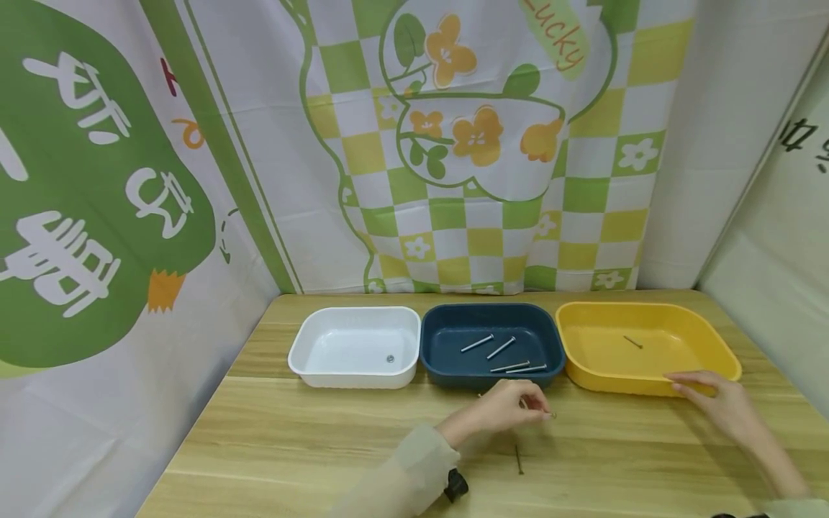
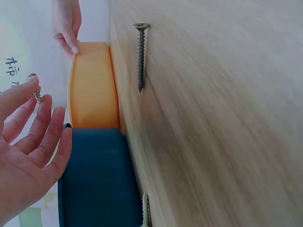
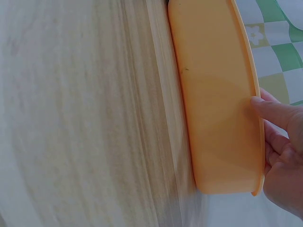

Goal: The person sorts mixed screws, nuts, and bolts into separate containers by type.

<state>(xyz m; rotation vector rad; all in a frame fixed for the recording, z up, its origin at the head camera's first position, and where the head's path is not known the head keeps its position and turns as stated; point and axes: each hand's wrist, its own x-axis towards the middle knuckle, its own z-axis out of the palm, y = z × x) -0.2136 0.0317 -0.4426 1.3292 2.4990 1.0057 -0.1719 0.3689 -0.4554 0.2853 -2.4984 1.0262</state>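
My left hand [image 1: 508, 406] pinches a short brassy screw [image 2: 38, 96] between thumb and fingertips, just in front of the dark blue tray [image 1: 447, 375]. Below that hand, a dark screw [image 1: 519, 460] lies on the wooden table. Another screw [image 2: 145, 208] is cut off at the bottom edge of the left wrist view. With thumb outside and fingers behind the rim, my right hand [image 1: 722, 403] grips the front right of the yellow tray [image 3: 222, 118]. One screw [image 1: 633, 342] lies inside the yellow tray.
Several silver bolts [image 1: 501, 348] lie in the blue tray. A white tray [image 1: 355, 381] on the left holds a small nut [image 1: 390, 358]. The three trays stand side by side along the table's [image 1: 259, 446] back edge, before a patterned curtain [image 1: 466, 216].
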